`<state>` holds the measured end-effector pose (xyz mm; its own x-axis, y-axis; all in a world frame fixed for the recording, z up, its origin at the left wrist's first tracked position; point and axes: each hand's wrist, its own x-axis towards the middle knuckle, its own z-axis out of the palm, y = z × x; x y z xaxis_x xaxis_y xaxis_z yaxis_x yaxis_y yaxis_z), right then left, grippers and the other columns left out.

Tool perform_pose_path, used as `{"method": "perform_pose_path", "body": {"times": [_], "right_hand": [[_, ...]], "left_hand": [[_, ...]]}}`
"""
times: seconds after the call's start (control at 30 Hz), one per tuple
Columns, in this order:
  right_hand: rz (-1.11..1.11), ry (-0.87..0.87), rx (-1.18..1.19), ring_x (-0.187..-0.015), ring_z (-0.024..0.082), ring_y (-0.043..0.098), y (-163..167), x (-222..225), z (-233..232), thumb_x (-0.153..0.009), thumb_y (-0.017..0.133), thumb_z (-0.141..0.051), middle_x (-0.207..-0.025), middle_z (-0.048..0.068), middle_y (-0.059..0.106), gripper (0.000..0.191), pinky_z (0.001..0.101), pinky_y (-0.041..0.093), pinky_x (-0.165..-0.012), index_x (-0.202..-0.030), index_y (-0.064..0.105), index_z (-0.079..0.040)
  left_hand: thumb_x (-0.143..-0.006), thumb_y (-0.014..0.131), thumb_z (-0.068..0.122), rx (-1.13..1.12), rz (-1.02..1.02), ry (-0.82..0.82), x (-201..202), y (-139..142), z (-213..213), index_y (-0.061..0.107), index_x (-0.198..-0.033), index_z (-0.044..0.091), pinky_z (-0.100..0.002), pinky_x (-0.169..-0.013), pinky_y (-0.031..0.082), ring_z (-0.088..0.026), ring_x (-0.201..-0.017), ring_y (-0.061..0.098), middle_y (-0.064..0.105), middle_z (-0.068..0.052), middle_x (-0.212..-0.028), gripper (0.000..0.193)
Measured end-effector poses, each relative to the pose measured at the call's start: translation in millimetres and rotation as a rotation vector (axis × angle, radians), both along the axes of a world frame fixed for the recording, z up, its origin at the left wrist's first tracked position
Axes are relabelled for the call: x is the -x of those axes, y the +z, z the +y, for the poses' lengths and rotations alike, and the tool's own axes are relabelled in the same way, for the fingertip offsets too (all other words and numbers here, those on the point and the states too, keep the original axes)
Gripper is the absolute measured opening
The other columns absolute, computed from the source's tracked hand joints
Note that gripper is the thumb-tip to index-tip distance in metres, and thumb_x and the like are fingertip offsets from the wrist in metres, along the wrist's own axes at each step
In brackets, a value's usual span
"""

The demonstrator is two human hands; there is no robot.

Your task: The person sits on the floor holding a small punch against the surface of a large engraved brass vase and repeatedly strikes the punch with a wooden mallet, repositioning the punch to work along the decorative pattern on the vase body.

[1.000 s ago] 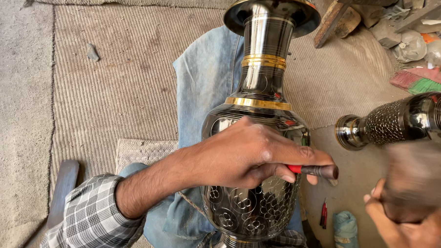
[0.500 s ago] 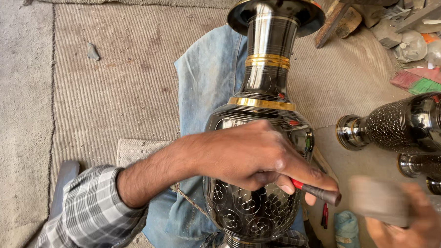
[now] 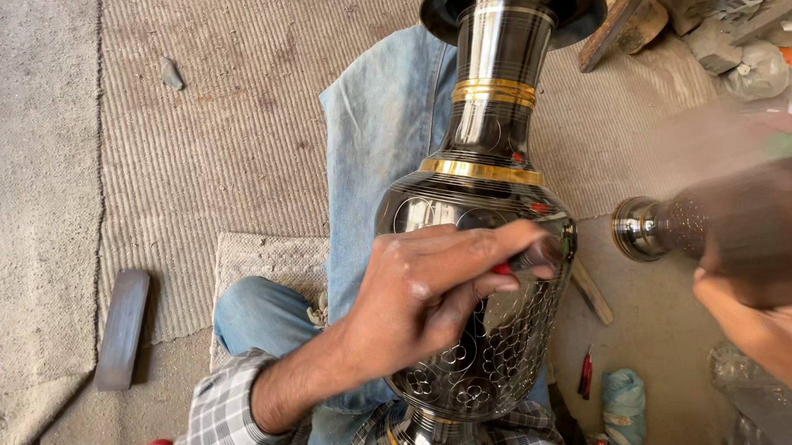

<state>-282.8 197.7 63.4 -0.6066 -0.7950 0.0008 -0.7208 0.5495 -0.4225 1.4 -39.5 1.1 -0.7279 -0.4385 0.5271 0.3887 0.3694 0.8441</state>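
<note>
As right hand (image 3: 767, 297) rises — blurred, left hand (image 3: 442, 282) steadies vase (image 3: 480, 246)

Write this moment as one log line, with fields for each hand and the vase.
left hand: holds red-handled tool against vase | right hand: raised, blurred, grips dark object | vase: black, gold bands, lying across lap

One head-worn camera looks steeply down, close over the lap and floor.

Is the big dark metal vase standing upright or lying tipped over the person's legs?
Tipped. The vase lies along the jeans-clad leg, its flared mouth pointing away from the person, its foot near the lap; the left hand rests on its belly.
</note>
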Motion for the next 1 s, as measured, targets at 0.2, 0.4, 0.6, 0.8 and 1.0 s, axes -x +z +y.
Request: {"method": "perform_pose_path", "body": {"times": [0.2,0.4,0.6,0.8,1.0], "right_hand": [[0.013,0.393,-0.035,-0.1,0.017,0.067,48,-16,-68,-0.073,0.069,0.01,-0.114,0.013,0.068,0.083,0.0331,0.053,-0.082,-0.151,0.048,-0.008],[-0.017,0.578,-0.061,-0.075,0.011,0.072,73,-35,-114,-0.081,0.066,0.012,-0.101,0.004,0.08,0.073,0.0253,0.052,-0.06,-0.148,0.057,-0.017],[0.038,0.65,-0.048,-0.097,0.015,0.069,94,-57,-146,-0.078,0.065,0.014,-0.117,0.008,0.069,0.086,0.0332,0.055,-0.08,-0.154,0.044,-0.018],[0.331,0.73,-0.401,-0.064,0.012,0.06,106,-63,-160,-0.075,0.073,0.004,-0.08,-0.001,0.063,0.097,0.0349,0.049,-0.056,-0.157,0.042,-0.036],[0.565,0.716,-0.712,-0.07,0.003,0.064,101,-57,-153,-0.085,0.073,-0.014,-0.084,-0.008,0.067,0.09,0.0233,0.053,-0.064,-0.159,0.032,-0.044]], "left_hand": [[-0.1,0.073,-0.001,-0.165,0.003,0.25,0,3,22,0.059,-0.145,0.006,-0.023,-0.067,0.06,-0.011,-0.083,0.078,0.079,-0.007,-0.117,0.048],[-0.103,0.069,-0.005,-0.379,-0.008,0.279,-1,2,35,0.059,-0.142,0.0,-0.023,-0.074,0.063,-0.011,-0.093,0.075,0.079,-0.01,-0.115,0.041],[-0.098,0.071,-0.008,-0.479,0.117,0.419,4,-8,47,0.056,-0.14,-0.004,-0.022,-0.076,0.062,-0.01,-0.088,0.073,0.076,-0.014,-0.114,0.045],[-0.096,0.073,-0.009,-0.524,0.095,0.473,4,-19,55,0.058,-0.132,-0.006,-0.021,-0.071,0.061,-0.006,-0.08,0.069,0.076,-0.014,-0.109,0.039],[-0.094,0.079,-0.007,-0.447,0.108,0.491,5,-18,53,0.06,-0.128,-0.005,-0.022,-0.072,0.06,-0.007,-0.084,0.067,0.077,-0.013,-0.107,0.038]]}}
